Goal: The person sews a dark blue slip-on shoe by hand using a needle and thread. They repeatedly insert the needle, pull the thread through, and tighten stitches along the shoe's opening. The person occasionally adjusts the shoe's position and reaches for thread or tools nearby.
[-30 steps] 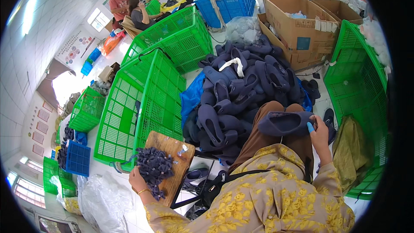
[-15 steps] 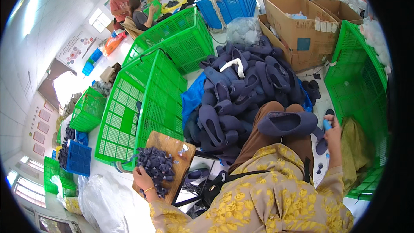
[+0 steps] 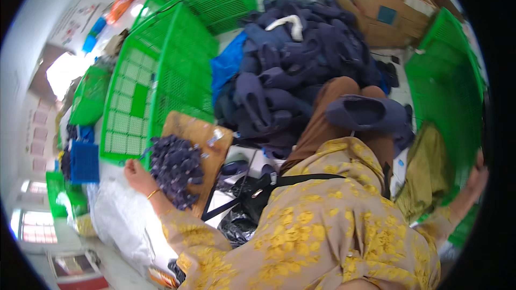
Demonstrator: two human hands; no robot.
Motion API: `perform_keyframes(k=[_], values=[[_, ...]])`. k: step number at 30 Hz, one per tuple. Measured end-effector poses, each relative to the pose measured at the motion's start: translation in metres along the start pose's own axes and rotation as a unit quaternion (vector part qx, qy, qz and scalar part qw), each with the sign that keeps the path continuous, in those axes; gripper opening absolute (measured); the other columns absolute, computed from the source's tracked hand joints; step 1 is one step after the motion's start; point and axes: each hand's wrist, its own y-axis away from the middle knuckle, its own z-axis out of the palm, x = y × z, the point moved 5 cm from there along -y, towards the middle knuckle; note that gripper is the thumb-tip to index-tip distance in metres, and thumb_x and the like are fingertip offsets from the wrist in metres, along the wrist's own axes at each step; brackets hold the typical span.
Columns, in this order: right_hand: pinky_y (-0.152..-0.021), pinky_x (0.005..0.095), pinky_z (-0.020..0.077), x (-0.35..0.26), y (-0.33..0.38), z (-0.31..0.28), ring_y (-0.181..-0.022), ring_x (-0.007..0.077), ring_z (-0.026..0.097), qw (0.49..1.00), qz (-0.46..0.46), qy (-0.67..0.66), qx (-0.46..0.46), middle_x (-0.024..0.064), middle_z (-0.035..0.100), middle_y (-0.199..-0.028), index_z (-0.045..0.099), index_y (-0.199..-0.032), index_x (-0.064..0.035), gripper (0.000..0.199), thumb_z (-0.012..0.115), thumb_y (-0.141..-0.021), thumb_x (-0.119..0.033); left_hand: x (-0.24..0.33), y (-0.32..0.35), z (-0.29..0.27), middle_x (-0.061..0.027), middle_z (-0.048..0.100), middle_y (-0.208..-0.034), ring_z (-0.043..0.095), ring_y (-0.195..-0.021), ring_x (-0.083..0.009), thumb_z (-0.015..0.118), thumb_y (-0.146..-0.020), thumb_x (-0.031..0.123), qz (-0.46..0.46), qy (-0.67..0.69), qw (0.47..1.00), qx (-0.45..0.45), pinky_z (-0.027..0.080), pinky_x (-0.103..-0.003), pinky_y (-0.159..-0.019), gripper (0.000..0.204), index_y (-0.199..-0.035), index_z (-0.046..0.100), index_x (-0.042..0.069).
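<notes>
A dark blue slip-on shoe (image 3: pixel 395 115) lies across my knees, its opening facing up; neither hand touches it. More dark blue shows just beyond it at the right. My left hand (image 3: pixel 138 177) is beside a wooden board (image 3: pixel 212 169) heaped with small dark blue pieces (image 3: pixel 176 164), near the lower corner of a green crate (image 3: pixel 180 67). Its fingers look pinched together; anything between them is too blurred to name. At the far right my right hand (image 3: pixel 473 181) reaches to another green crate (image 3: pixel 443 75). Blur and the picture's rim obscure those fingers.
A large pile of dark blue shoes (image 3: pixel 290 59) rises ahead of my knees, a white strip (image 3: pixel 294 26) on top. Cardboard boxes (image 3: pixel 384 11) stand behind it. Olive cloth (image 3: pixel 424 174) hangs at the right crate. Clear plastic sheeting (image 3: pixel 118 209) and a black bag (image 3: pixel 236 225) lie at the left.
My right hand has swung outward to the right, away from the knees. My left hand has shifted left, off the heap of pieces. The whole view has tilted downward.
</notes>
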Motion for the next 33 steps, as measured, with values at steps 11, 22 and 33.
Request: perform_keyframes(k=[11,22,33], values=[[-0.068,0.0245,0.0435,0.160,0.102,0.456,-0.079,0.0071,0.051,0.888,0.234,0.244,-0.312,0.0007,0.054,-0.092,0.053,-0.112,-0.0086,0.021,0.062,-0.093,-0.011,0.393,0.270,0.049,-0.0096,0.066,-0.108,0.063,-0.088,-0.0120,0.055,-0.090,-0.003,0.074,0.465,0.560,-0.681,0.051,-0.025,-0.077,0.036,-0.125,0.056,0.002],[-0.066,0.0197,0.0424,0.165,0.107,0.419,-0.076,0.0031,0.051,0.945,0.228,0.119,-0.201,0.0000,0.059,-0.096,0.052,-0.115,-0.0047,0.022,0.060,-0.095,-0.009,0.392,0.347,0.066,-0.0009,0.061,-0.085,0.056,-0.074,-0.0058,0.055,-0.100,0.010,0.017,0.390,0.376,-0.840,0.048,-0.020,-0.069,0.017,-0.112,0.059,-0.001],[-0.061,0.0219,0.0424,0.193,0.111,0.405,-0.069,0.0063,0.051,0.977,0.114,0.095,-0.156,0.0025,0.062,-0.092,0.059,-0.103,-0.0081,0.008,0.058,-0.095,-0.006,0.384,0.348,0.069,-0.0012,0.059,-0.083,0.053,-0.074,-0.0073,0.053,-0.101,0.013,-0.083,0.411,0.346,-0.839,0.045,-0.022,-0.069,0.015,-0.103,0.059,-0.001]])
